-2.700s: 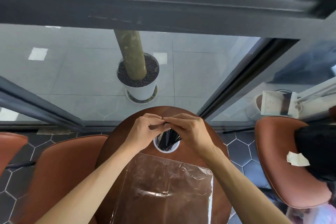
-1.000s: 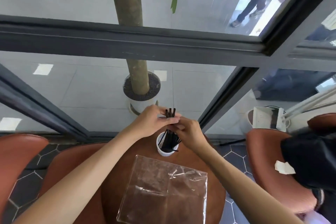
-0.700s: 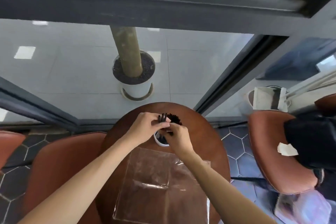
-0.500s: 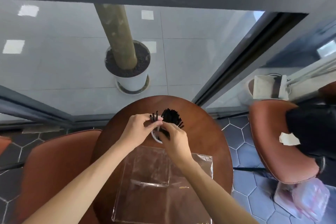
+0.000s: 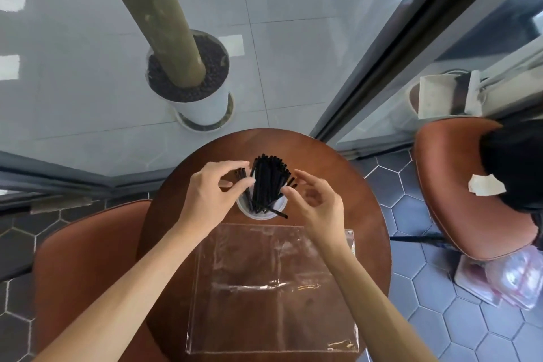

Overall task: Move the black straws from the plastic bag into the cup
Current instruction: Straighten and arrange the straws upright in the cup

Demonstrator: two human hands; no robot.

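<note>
Pinching few thin black plastic straws (image 5: 241, 174) with left hand (image 5: 210, 195); right hand (image 5: 316, 203) just released, open; flat clear plastic bag (image 5: 273, 288) emptied, white round cup (image 5: 255, 213) nearly filled.

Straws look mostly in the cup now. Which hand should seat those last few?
Left. The left hand already pinches a few black straws right over the cup rim. The right hand is open, empty, beside the bundle. The plastic bag looks empty.
</note>
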